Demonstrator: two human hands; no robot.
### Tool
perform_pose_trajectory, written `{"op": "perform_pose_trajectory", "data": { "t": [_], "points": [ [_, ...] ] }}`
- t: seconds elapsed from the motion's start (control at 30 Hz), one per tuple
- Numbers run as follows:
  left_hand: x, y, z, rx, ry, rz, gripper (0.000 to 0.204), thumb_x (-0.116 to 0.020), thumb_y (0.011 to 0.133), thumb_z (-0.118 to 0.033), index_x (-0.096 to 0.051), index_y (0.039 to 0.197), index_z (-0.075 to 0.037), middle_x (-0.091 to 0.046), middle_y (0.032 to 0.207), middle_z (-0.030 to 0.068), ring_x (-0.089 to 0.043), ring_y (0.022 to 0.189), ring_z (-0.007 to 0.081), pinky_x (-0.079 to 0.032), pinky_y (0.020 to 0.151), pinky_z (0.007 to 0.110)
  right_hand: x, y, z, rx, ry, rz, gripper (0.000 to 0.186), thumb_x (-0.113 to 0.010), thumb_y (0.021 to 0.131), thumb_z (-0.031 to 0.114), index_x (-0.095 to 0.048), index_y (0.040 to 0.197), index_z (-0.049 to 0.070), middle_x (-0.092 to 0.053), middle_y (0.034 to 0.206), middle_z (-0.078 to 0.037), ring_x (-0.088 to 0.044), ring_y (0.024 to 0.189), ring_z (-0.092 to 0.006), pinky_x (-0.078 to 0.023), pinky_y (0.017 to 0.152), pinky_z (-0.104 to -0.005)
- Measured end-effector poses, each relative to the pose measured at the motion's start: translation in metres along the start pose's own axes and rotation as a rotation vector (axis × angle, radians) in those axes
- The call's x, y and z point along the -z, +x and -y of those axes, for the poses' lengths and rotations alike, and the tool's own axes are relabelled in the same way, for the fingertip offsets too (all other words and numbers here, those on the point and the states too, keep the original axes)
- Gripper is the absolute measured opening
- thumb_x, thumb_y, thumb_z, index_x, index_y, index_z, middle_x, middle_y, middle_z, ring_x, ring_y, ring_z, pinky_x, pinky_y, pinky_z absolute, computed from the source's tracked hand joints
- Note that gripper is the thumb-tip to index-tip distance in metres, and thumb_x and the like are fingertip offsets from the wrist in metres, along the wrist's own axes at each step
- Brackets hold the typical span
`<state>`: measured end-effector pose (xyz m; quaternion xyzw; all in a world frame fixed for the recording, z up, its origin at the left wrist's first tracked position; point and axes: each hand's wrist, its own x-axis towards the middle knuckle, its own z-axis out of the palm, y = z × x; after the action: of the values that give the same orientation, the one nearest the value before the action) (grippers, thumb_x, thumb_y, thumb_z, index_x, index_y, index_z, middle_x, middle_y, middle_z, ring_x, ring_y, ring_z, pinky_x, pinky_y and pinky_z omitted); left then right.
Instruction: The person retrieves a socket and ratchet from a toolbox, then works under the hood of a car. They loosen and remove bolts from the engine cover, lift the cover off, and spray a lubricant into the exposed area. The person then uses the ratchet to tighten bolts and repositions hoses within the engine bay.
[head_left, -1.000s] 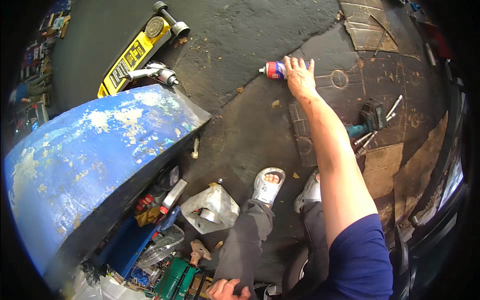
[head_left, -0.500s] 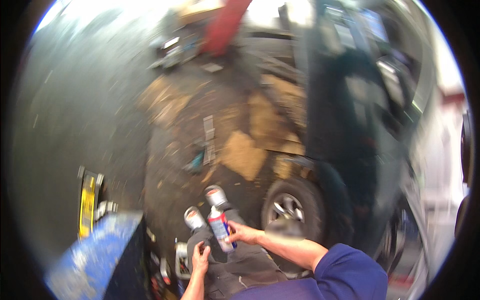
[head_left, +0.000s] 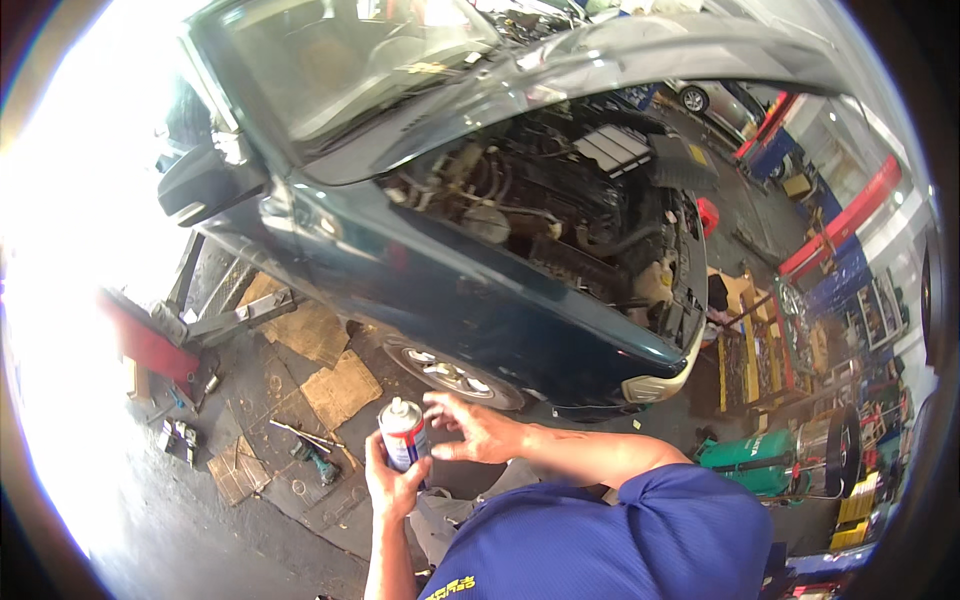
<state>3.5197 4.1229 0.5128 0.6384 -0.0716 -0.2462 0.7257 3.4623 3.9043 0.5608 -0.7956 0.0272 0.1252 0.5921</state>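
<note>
An aerosol spray can [head_left: 403, 432], white, red and blue with a white nozzle on top, stands nearly upright in front of my body. My left hand [head_left: 393, 486] is wrapped around its lower part. Just to the right of the can is my right hand [head_left: 477, 430], its fingers apart and slightly curled, a little blurred. It holds nothing that I can see. Beyond both hands stands a dark green car [head_left: 400, 265] with its hood [head_left: 690, 50] raised. Its engine bay [head_left: 540, 215] is exposed, with a pleated, pale air filter [head_left: 612, 150] lying at the far side.
Flattened cardboard [head_left: 340, 390], a teal power tool [head_left: 315, 463] and long metal tools lie on the floor at left. A red lift post [head_left: 150, 340] stands beyond them. At right are a green tank [head_left: 750, 462] and a cluttered shelf [head_left: 760, 350]. The front wheel [head_left: 450, 375] is close by.
The view has swung right from the floor to the car's open engine bay. The can has passed from my right hand into my left, and my right hand has let go.
</note>
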Motion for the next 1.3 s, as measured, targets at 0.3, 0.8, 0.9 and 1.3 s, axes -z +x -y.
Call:
{"op": "perform_pose_trajectory", "data": {
  "t": [0.3,0.8,0.9,1.3],
  "points": [
    [-0.327,0.003,-0.032,-0.427,0.605,-0.132,0.072,-0.091,0.069,-0.023,-0.057,0.129,-0.005,-0.065,0.117,0.0165,-0.058,0.113,0.0386,-0.044,0.103,0.05,0.2,-0.172,-0.001,0.384,-0.379,-0.707,0.087,-0.087,0.088,0.025,-0.039,0.158,0.006,-0.067,0.128,-0.02,-0.074,0.111,-0.0362,-0.062,0.092,-0.0436],
    [-0.485,0.132,-0.053,-0.879,0.777,0.728,0.034,-0.087,0.08,-0.024,-0.071,0.103,-0.004,-0.071,0.088,0.008,-0.07,0.077,0.0287,-0.055,0.071,0.04,0.446,-0.192,-0.118,-0.013,-0.639,-1.001,0.073,-0.079,0.094,0.037,-0.043,0.153,0.013,-0.073,0.115,-0.021,-0.073,0.1,-0.0438,-0.059,0.087,-0.0488],
    [-0.505,0.182,-0.05,-1.046,0.752,0.834,0.029,-0.086,0.079,-0.022,-0.07,0.098,-0.006,-0.067,0.084,0.0062,-0.067,0.074,0.0269,-0.052,0.068,0.038,0.473,-0.145,-0.164,-0.053,-0.706,-1.024,0.072,-0.079,0.094,0.037,-0.044,0.152,0.016,-0.073,0.111,-0.024,-0.072,0.097,-0.0461,-0.059,0.083,-0.0516],
    [-0.531,0.301,0.013,-1.004,0.763,1.201,0.009,-0.067,0.08,-0.018,-0.064,0.083,-0.01,-0.053,0.068,0.0015,-0.056,0.061,0.0161,-0.041,0.056,0.032,0.549,-0.018,-0.242,-0.407,-0.896,-0.792,0.076,-0.078,0.092,0.039,-0.042,0.157,0.024,-0.067,0.104,-0.025,-0.072,0.081,-0.0419,-0.06,0.07,-0.0488]
  ]
}}
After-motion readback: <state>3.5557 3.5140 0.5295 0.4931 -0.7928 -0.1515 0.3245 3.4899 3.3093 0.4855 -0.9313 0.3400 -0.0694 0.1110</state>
